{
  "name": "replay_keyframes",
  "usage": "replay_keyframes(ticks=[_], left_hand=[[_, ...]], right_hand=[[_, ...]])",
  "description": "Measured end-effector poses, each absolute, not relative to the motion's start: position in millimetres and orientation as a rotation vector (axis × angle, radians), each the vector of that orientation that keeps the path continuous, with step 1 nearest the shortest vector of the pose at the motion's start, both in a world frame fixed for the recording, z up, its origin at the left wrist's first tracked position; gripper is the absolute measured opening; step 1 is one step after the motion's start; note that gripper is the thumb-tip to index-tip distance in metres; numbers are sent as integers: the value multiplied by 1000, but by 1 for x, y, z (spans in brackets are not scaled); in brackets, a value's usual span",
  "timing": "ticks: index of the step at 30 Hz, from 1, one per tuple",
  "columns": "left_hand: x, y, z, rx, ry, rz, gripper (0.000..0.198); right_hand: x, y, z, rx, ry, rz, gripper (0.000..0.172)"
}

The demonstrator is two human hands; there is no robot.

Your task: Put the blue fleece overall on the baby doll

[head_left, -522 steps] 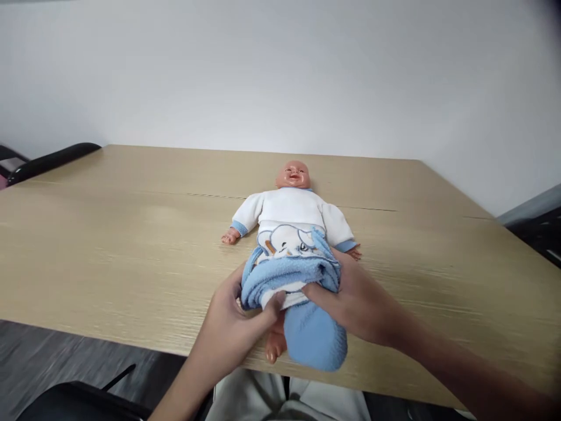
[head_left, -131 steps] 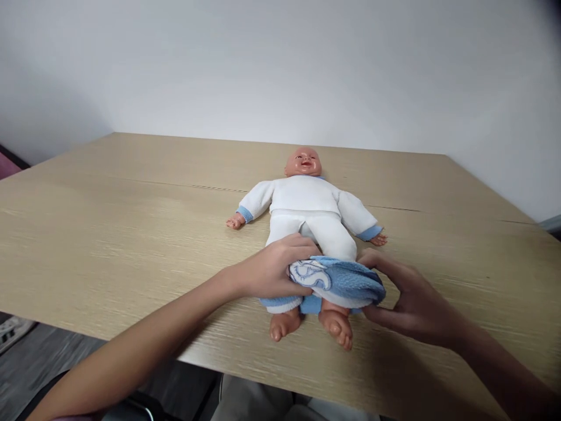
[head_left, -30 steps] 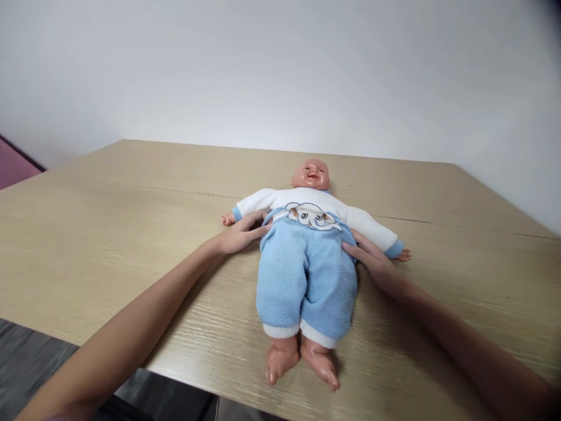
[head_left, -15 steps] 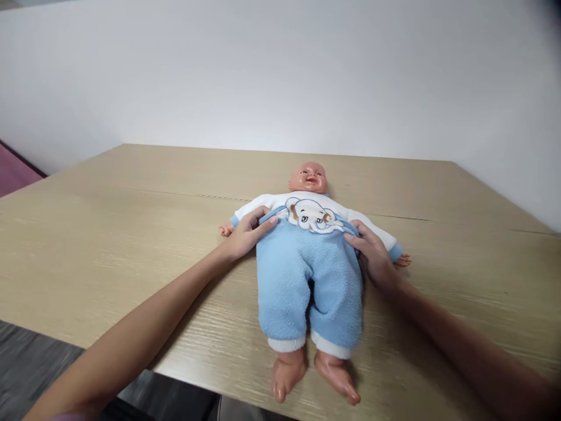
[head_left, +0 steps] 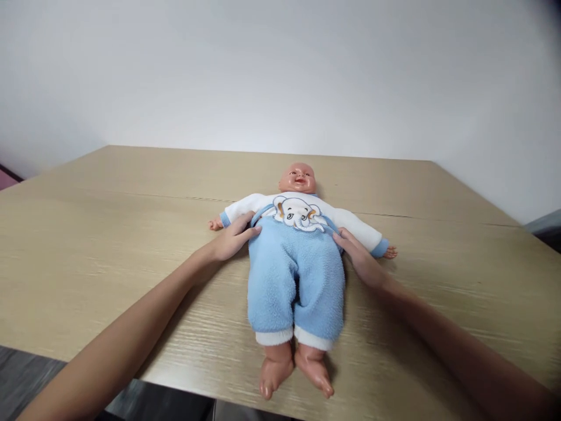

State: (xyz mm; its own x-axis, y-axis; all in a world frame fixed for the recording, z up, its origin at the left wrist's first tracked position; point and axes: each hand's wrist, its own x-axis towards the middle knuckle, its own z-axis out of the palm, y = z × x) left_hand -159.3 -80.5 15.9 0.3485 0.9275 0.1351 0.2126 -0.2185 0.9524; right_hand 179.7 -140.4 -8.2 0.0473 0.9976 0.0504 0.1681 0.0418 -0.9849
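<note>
A baby doll [head_left: 298, 178] lies on its back on the table, head away from me and bare feet toward me. Its fleece outfit [head_left: 272, 280] has blue trousers, a white top with blue cuffs, and an elephant face [head_left: 295, 213] on the chest. At the doll's waist on the left, my left hand [head_left: 234, 237] grips the edge of the blue fleece, thumb in front and fingers partly hidden at the side. My right hand [head_left: 359, 254] holds the opposite side the same way, with its lower fingers out of sight. Both doll arms are spread outward.
The light wood table [head_left: 153, 251] has a seam running across it behind the doll. A white wall [head_left: 280, 76] rises beyond its far edge. Dark flooring [head_left: 26, 374] shows at the lower left, and a pink surface [head_left: 6, 178] at the left edge.
The view has shifted, so the doll and both hands appear farther left. The doll's feet now lie closer together. Both hands remain at its waist, the thumbs a little nearer the sides.
</note>
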Motion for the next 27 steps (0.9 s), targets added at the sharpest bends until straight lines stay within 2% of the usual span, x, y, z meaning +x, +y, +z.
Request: replay_keyframes(ticks=[3,7,15,19,24,27], left_hand=[[-160,-80,10,1558,1026,888,37],[-141,-86,-1,1211,845,1042,47],[-120,-94,-3,1065,693,1162,52],[-123,-90,-5,1048,664,1157,50],[-126,-85,-8,1053,625,1121,47],[-129,-83,-8,1065,658,1076,45]], right_hand=[[170,-140,-12,-1228,-1085,1164,39],[157,-138,-14,-1086,-913,1295,41],[162,-138,-14,-1132,-885,1279,51],[162,-139,-4,-1059,-934,1299,43],[160,-141,9,-1013,-955,1312,23],[167,-139,6,-1005,-1031,1298,21]])
